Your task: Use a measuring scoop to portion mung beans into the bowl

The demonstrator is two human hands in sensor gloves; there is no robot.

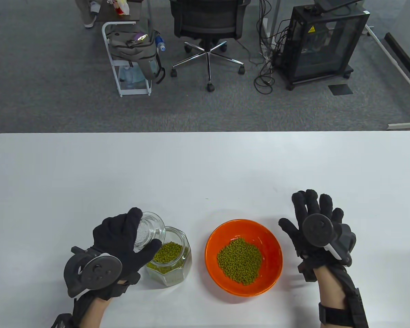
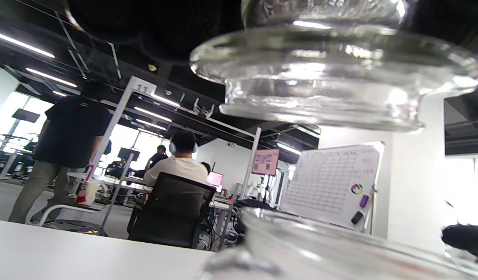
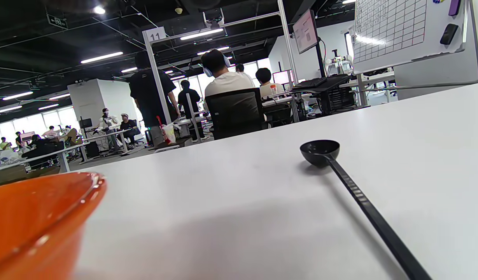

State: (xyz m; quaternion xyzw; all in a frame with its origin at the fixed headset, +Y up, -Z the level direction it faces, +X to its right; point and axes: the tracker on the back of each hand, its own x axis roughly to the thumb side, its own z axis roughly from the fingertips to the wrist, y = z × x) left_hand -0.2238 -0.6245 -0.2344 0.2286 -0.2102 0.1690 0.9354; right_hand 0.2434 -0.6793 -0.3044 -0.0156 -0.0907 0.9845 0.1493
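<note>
Table view: left hand (image 1: pixel 118 235) grips glass lid (image 1: pixel 149 229) over open jar (image 1: pixel 169 259) near front edge; right hand (image 1: pixel 316 225) flat, fingers spread, over scoop (image 3: pixel 340 171); bowl (image 1: pixel 222 235) holds beans; lid could slip, chipping the jar

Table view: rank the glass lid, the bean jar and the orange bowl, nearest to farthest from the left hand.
1. glass lid: held in the left hand.
2. bean jar: just right of that hand.
3. orange bowl: farther right, mid-table.
</note>
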